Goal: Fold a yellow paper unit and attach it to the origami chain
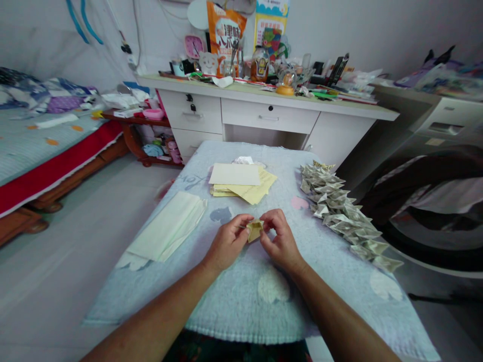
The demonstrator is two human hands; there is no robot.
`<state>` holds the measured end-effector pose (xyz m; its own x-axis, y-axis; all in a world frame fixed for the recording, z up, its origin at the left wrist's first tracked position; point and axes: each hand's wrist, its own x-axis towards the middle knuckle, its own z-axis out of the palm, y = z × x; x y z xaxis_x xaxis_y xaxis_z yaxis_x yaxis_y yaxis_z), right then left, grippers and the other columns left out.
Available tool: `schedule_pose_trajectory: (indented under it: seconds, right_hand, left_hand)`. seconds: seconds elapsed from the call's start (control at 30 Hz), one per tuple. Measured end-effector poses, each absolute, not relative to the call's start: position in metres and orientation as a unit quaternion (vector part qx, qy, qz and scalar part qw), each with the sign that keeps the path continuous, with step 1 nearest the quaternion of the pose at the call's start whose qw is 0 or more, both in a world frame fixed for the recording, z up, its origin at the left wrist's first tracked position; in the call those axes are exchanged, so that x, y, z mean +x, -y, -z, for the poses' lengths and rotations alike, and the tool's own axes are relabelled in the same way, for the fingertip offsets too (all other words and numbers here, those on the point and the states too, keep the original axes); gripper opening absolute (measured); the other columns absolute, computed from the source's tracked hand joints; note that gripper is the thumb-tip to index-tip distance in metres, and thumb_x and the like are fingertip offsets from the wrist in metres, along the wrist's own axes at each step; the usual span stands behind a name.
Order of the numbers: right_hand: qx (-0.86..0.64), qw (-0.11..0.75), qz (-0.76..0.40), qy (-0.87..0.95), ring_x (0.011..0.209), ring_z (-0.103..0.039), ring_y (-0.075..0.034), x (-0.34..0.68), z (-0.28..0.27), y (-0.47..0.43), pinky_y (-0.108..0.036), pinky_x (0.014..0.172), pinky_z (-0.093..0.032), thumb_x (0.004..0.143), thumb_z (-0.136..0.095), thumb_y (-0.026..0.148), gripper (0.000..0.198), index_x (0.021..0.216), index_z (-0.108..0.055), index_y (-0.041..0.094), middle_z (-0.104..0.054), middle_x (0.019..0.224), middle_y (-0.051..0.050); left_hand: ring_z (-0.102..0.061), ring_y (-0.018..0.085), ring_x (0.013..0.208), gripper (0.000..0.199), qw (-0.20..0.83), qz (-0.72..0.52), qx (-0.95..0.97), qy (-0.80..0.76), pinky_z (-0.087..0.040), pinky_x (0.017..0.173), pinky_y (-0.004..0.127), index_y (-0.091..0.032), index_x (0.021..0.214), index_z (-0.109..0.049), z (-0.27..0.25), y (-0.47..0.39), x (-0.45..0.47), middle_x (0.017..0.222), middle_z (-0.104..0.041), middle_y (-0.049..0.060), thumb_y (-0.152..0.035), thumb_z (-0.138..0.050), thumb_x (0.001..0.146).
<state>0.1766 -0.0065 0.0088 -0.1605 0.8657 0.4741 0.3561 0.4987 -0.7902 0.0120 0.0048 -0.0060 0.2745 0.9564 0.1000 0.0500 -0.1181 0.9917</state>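
Observation:
A small folded piece of yellowish paper (255,231) is held up between my two hands, above the middle of the cloth-covered table. My left hand (231,240) pinches its left edge with thumb and fingers. On the opposite edge, the thumb and fingertips of my right hand (278,236) are closed. Just beyond my hands lies a stack of yellow paper sheets (256,191), with a white card (234,174) on top. Long rows of folded paper pieces (335,206) run along the right side of the table. To the left rests a pale folded sheet bundle (168,226).
A light blue patterned cloth (245,301) covers the table. Behind it stands a white desk (269,113) crowded with jars, a clock and a snack bag (225,37). A bed (49,136) is at the left, a washing machine (445,125) at the right.

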Motion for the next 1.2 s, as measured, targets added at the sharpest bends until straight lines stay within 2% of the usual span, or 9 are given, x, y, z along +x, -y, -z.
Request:
schedule_pose_trajectory:
  seconds: [0.13, 0.3, 0.4, 0.5, 0.6, 0.73, 0.83, 1.07, 1.2]
  right_hand:
    - [-0.409, 0.472, -0.236, 0.744, 0.087, -0.049, -0.016, 0.177, -0.009, 0.007, -0.031, 0.076, -0.045, 0.077, -0.049, 0.004, 0.035, 0.103, -0.059, 0.024, -0.043, 0.097, -0.004]
    - [-0.389, 0.457, -0.222, 0.769, 0.094, -0.050, -0.017, 0.180, -0.004, 0.007, -0.033, 0.081, -0.046, 0.075, -0.049, 0.001, 0.041, 0.105, -0.062, 0.025, -0.043, 0.105, -0.005]
    - [-0.382, 0.441, -0.222, 0.781, 0.096, -0.050, -0.018, 0.180, -0.005, 0.008, -0.033, 0.083, -0.045, 0.074, -0.049, 0.001, 0.039, 0.101, -0.064, 0.025, -0.044, 0.106, -0.005]
    - [-0.381, 0.448, -0.243, 0.771, 0.094, -0.050, -0.018, 0.180, -0.008, 0.008, -0.033, 0.081, -0.045, 0.076, -0.050, 0.005, 0.034, 0.104, -0.060, 0.023, -0.047, 0.103, -0.005]
    - [-0.418, 0.477, -0.284, 0.719, 0.087, -0.052, -0.017, 0.180, -0.008, 0.007, -0.031, 0.076, -0.046, 0.080, -0.055, 0.015, 0.028, 0.108, -0.053, 0.021, -0.051, 0.099, -0.005]
    - [-0.453, 0.457, -0.393, 0.657, 0.072, -0.052, -0.014, 0.181, -0.004, 0.004, -0.027, 0.067, -0.044, 0.085, -0.058, 0.032, 0.019, 0.099, -0.054, 0.019, -0.054, 0.082, -0.002]
    - [-0.433, 0.429, -0.468, 0.640, 0.064, -0.050, -0.013, 0.180, 0.000, 0.001, -0.025, 0.062, -0.042, 0.085, -0.058, 0.040, 0.022, 0.084, -0.057, 0.018, -0.055, 0.070, 0.000]
    - [-0.439, 0.423, -0.480, 0.631, 0.059, -0.049, -0.011, 0.179, -0.003, 0.002, -0.023, 0.058, -0.040, 0.083, -0.060, 0.044, 0.028, 0.075, -0.058, 0.017, -0.055, 0.064, 0.001]
    - [-0.436, 0.424, -0.492, 0.623, 0.059, -0.049, -0.011, 0.177, -0.005, 0.003, -0.024, 0.058, -0.040, 0.083, -0.061, 0.044, 0.028, 0.076, -0.058, 0.017, -0.055, 0.063, 0.001]
  left_hand:
    - [-0.062, 0.012, 0.071, 0.025, 0.586, -0.455, 0.535, -0.404, -0.049, 0.064, 0.023, -0.016, 0.103, -0.060, 0.004, -0.009, 0.013, 0.096, -0.068, 0.004, -0.018, -0.056, 0.079]
    - [-0.062, 0.015, 0.076, 0.024, 0.674, -0.473, 0.447, -0.349, -0.051, 0.064, 0.026, -0.016, 0.101, -0.057, -0.001, -0.010, 0.008, 0.095, -0.065, 0.006, -0.024, -0.057, 0.079]
    - [-0.063, 0.014, 0.073, 0.039, 0.675, -0.476, 0.448, -0.342, -0.051, 0.065, 0.026, -0.019, 0.112, -0.050, 0.000, -0.009, 0.007, 0.093, -0.064, 0.003, -0.027, -0.065, 0.077]
    - [-0.064, 0.012, 0.072, 0.058, 0.667, -0.478, 0.455, -0.347, -0.050, 0.068, 0.024, -0.022, 0.119, -0.042, 0.002, -0.010, 0.009, 0.089, -0.062, 0.000, -0.020, -0.073, 0.070]
    - [-0.064, 0.012, 0.071, 0.064, 0.666, -0.471, 0.460, -0.349, -0.049, 0.068, 0.024, -0.023, 0.122, -0.040, 0.003, -0.010, 0.011, 0.087, -0.061, -0.002, -0.017, -0.073, 0.068]
    - [-0.063, 0.010, 0.067, 0.060, 0.658, -0.448, 0.485, -0.363, -0.048, 0.065, 0.023, -0.021, 0.120, -0.043, 0.002, -0.008, 0.011, 0.080, -0.060, -0.004, -0.016, -0.072, 0.068]
    - [-0.062, 0.010, 0.067, 0.050, 0.650, -0.425, 0.507, -0.374, -0.047, 0.064, 0.022, -0.020, 0.112, -0.047, 0.001, -0.007, 0.012, 0.079, -0.061, -0.003, -0.016, -0.071, 0.069]
    - [-0.061, 0.012, 0.075, 0.027, 0.608, -0.399, 0.571, -0.380, -0.047, 0.067, 0.023, -0.016, 0.094, -0.056, 0.004, -0.006, 0.013, 0.084, -0.064, 0.001, -0.020, -0.069, 0.071]
    - [-0.062, 0.013, 0.073, 0.025, 0.601, -0.401, 0.573, -0.387, -0.047, 0.066, 0.023, -0.017, 0.096, -0.055, 0.005, -0.005, 0.013, 0.082, -0.065, 0.000, -0.021, -0.067, 0.074]
